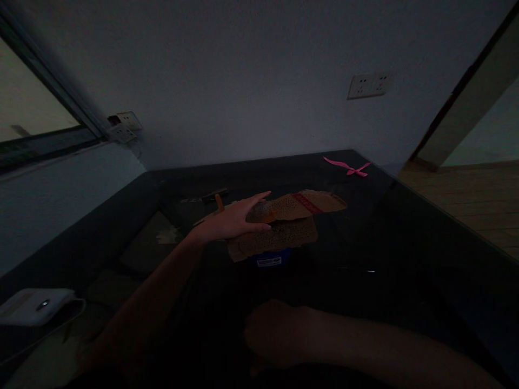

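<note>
My left hand [233,219] lies on top of a stack of brown cardboard pieces, with its thumb and fingers apart. The upper cardboard piece [284,208] is speckled and carries a red printed band. Below it lies another speckled cardboard piece [290,233], over a blue object with a white label [270,258] that is mostly hidden. An orange-brown stick [219,202] pokes up behind my left hand. My right hand [275,332] is nearer to me, low over the dark table, looking curled closed. Shadow hides its fingers and anything in them.
The dark, glossy table [365,227] stands against a wall with sockets [368,85]. A pink ribbon [352,169] lies at the far right. Behind the cardboard is a dark flat strip [214,195]. A white device with a cable [38,307] sits at the left.
</note>
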